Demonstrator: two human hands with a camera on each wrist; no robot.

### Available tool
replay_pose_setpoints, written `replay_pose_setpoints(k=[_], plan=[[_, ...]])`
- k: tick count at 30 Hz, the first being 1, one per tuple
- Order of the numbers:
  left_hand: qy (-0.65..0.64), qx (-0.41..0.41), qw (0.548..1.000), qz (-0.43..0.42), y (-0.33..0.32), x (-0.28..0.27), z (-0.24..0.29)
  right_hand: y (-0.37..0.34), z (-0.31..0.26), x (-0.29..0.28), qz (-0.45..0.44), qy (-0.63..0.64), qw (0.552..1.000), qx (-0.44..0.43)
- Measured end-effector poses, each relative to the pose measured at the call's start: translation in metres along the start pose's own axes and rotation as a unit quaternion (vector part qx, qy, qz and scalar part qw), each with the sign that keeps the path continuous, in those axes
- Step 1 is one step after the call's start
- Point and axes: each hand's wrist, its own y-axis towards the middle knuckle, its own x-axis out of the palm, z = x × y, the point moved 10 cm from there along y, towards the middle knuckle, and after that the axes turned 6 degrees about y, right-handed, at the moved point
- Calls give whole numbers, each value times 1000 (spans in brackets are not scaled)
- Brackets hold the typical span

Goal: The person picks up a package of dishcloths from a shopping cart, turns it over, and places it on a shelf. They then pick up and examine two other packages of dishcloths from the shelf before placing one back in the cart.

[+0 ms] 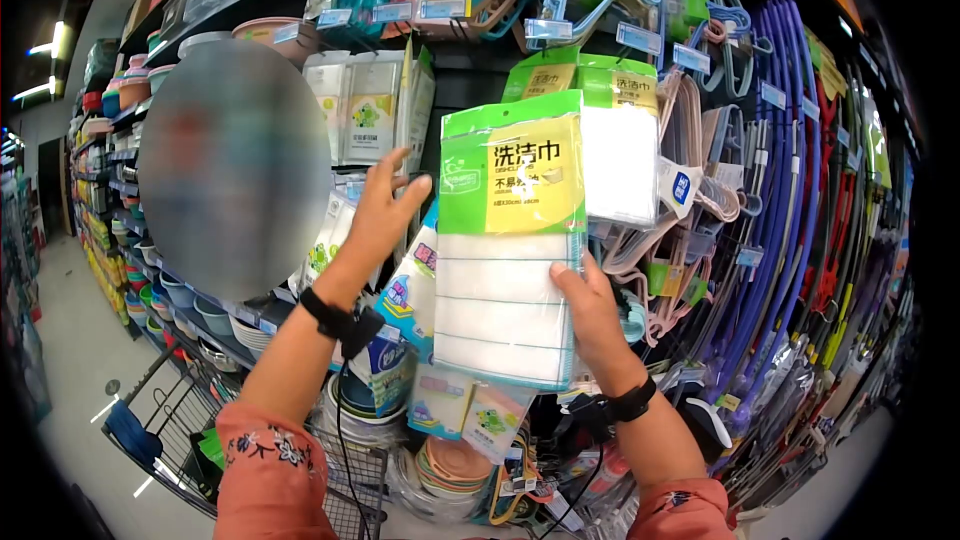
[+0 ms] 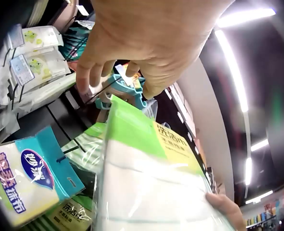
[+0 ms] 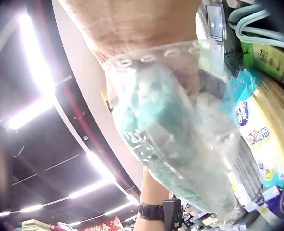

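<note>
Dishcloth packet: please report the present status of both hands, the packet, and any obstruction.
Right hand grips dishcloth packet by its side edge. Left hand empty, beside packet. Packet nearly upright, green end up. Only right thumb overlaps its front.

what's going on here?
A person in a shop aisle is holding a pack of dishcloths up in front of a display rack. The right hand grips its right edge, thumb on the front. The left hand is raised to the left of the pack, holding nothing. A similar green-topped pack hangs just behind, with clothes hangers to its right.
</note>
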Motion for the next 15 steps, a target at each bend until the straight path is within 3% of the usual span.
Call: replay_pose_setpoints(k=[4,8,15], plan=[[-144,-122,980,-64,31,15,-1,6,-14,-19,4,-20,1000,8],[-185,-126,971,-89,65,30,3,25,-22,-27,-9,-21,1000,12],[-83,-108,987,-89,135,35,-11,77,-33,-21,-35,-25,999,16]])
